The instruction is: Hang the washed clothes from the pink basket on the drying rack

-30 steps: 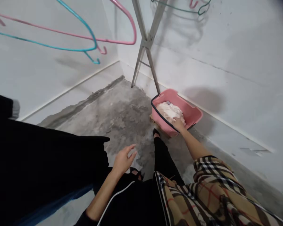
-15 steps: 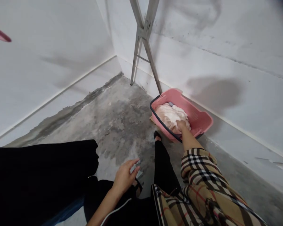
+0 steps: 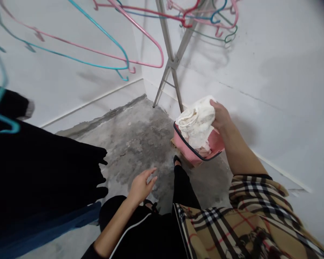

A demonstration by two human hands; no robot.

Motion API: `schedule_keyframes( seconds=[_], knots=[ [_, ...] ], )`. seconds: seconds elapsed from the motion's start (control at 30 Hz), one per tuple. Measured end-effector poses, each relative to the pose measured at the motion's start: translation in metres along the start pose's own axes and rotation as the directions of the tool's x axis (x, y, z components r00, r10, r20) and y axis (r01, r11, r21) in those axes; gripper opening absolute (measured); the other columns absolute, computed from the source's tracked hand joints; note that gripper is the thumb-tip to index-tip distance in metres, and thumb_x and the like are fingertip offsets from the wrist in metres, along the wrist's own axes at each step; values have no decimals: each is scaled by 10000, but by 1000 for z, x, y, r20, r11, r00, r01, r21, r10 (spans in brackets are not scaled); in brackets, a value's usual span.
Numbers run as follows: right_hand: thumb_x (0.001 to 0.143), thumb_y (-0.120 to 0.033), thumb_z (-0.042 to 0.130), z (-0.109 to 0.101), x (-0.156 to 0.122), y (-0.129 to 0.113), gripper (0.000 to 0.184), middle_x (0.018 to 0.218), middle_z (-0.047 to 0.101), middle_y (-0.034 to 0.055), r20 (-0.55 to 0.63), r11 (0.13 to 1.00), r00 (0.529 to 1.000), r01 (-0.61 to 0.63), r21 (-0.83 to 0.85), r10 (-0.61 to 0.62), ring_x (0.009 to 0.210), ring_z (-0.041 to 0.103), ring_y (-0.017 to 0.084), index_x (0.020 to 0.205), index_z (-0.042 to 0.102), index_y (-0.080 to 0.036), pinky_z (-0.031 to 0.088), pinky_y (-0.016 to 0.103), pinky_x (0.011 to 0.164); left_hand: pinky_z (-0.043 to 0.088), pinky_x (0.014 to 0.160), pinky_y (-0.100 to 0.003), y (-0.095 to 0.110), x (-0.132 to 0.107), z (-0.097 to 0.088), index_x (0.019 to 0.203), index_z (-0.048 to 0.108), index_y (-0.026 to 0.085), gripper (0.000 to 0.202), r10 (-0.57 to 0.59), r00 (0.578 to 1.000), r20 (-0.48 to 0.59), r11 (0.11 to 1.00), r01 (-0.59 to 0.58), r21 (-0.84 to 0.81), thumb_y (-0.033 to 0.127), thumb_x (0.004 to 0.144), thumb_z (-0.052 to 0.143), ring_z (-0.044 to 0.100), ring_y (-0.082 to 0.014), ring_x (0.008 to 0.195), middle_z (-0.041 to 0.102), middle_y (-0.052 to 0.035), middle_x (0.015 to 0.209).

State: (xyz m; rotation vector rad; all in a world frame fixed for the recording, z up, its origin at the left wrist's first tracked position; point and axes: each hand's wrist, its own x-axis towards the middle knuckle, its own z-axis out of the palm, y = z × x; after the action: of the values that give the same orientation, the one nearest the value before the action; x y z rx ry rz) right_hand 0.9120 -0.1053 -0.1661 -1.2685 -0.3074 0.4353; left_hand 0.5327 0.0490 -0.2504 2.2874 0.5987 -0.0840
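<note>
A bundled white garment (image 3: 198, 118) is gripped at its upper right edge by my right hand (image 3: 221, 116), lifted above the pink laundry basket (image 3: 187, 148). Its lower part hangs down into the basket, where some pale pink cloth (image 3: 205, 148) shows. I cannot make out what kind of garment it is. My left hand (image 3: 142, 185) holds nothing; its fingers are apart over the floor, in front of my body.
Pink and turquoise hangers (image 3: 124, 50) hang across the upper left, with more hangers (image 3: 216, 18) at the top right. Dark clothes (image 3: 48, 180) hang at the left. A metal rack's crossed legs (image 3: 172, 64) stand in the wall corner beyond the basket.
My right hand has risen out of the basket with the white garment. The view has tilted up, bringing the hangers into sight. My left hand stays low with its fingers apart.
</note>
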Motion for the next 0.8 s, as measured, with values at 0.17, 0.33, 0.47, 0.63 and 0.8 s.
schedule_keyframes(
  seconds=[0.17,0.33,0.47,0.63,0.8],
  knots=[
    [859,-449,569,79,-63,-81,277,984,726,63,246,992,961,126,18,-127,1063,658,227,942,646,-196,547,387,887,548,856,-379,31,-11,-39,1436,409,232,590,136,969,-204,979,-163,-122,422,894,541,641,-244,1087,581,-126,1349],
    [939,-418,416,138,-132,-124,357,1030,726,60,435,1000,900,18,-4,-15,1103,645,223,1002,680,-187,533,426,916,469,1005,-479,47,-23,-71,1532,149,265,875,244,823,-512,928,-352,-123,552,843,606,374,-335,1393,251,-177,1580],
    [869,-514,501,157,-162,-131,384,991,735,71,515,998,857,-2,-55,30,1125,636,277,942,715,-203,536,468,922,248,1160,-572,42,-40,-86,1532,145,236,997,270,729,-630,930,-366,-25,581,769,684,145,-368,1487,193,-189,1599],
    [793,-558,566,159,-175,-124,364,1011,735,69,484,997,875,42,-68,-4,1147,618,285,871,734,-245,506,481,960,423,1039,-506,28,-63,-100,1506,302,226,855,139,838,-528,936,-285,-206,404,775,709,469,-364,1322,472,-170,1469],
    [805,-537,543,156,-171,-112,381,1041,727,94,441,997,894,-58,-49,74,1069,643,283,969,728,-247,487,485,938,538,741,-313,20,-87,-117,983,726,157,310,47,923,-382,755,-283,-591,361,754,677,698,-229,826,753,-73,924]
  ],
)
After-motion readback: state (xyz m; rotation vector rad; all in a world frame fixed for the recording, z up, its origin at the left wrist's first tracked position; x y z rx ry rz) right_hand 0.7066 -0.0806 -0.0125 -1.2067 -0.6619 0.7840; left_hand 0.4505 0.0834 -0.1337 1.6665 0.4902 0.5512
